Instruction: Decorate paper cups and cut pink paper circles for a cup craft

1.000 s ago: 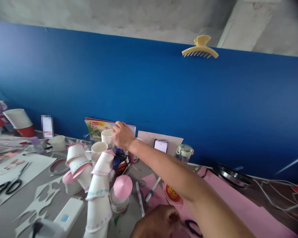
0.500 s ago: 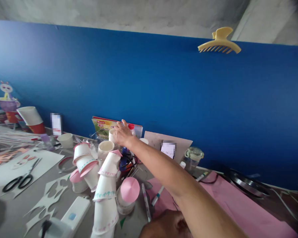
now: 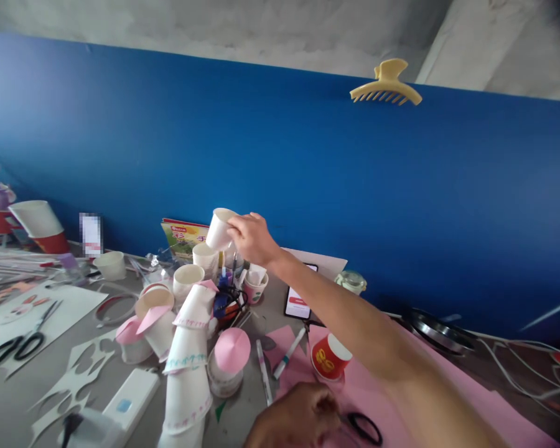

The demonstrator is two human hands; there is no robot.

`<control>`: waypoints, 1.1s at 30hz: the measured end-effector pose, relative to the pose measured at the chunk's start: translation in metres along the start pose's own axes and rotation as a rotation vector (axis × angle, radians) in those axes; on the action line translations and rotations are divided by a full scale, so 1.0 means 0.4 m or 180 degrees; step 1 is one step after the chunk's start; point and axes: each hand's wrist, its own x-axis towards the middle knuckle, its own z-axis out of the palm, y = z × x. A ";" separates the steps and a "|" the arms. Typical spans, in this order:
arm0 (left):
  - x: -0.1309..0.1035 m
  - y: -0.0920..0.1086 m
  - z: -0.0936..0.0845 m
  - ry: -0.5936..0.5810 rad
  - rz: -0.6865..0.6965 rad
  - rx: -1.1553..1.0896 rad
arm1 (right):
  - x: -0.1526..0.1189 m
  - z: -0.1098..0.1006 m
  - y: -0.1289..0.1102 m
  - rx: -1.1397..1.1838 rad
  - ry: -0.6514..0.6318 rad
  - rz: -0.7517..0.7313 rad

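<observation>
My right hand (image 3: 252, 239) is closed on the rim side of a white paper cup (image 3: 220, 229), held tilted above a stack of white paper cups (image 3: 206, 258). Another open white cup (image 3: 188, 280) stands beside that stack. Low in the view, my left hand (image 3: 294, 415) has its fingers curled; what is in them is hidden. Black scissor handles (image 3: 364, 428) show just right of it. A red cup with gold marks (image 3: 330, 358) sits on pink paper (image 3: 382, 398), partly behind my right forearm.
A chain of decorated white cups (image 3: 186, 354) runs along the table beside a pink cone (image 3: 232, 350). Black-handled scissors (image 3: 28, 339), cut paper scraps (image 3: 74, 373), markers (image 3: 289, 354) and a phone (image 3: 301, 302) lie about. A blue wall (image 3: 280, 143) stands behind.
My right hand has risen off the cup stack, now with a white cup in it. The view has turned slightly right, and the red cup beneath my forearm has come into sight.
</observation>
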 end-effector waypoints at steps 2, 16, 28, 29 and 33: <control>0.010 -0.006 0.007 -0.0135 -0.0046 -0.0092 | -0.103 -0.071 0.008 0.0625 0.0249 0.0196; 0.032 0.009 -0.003 0.0157 0.0748 -0.1506 | -0.777 -0.115 0.108 0.2796 0.0776 0.2480; 0.001 0.007 0.013 -0.0062 0.0419 -0.1903 | -0.793 -0.077 0.047 0.2211 0.0708 0.1724; 0.000 0.007 0.007 -0.0056 0.0375 -0.1884 | -0.795 -0.088 0.048 0.2264 0.0755 0.1702; -0.003 0.009 -0.014 -0.0344 0.0286 -0.1627 | -0.800 -0.147 0.046 0.2299 0.0605 0.1311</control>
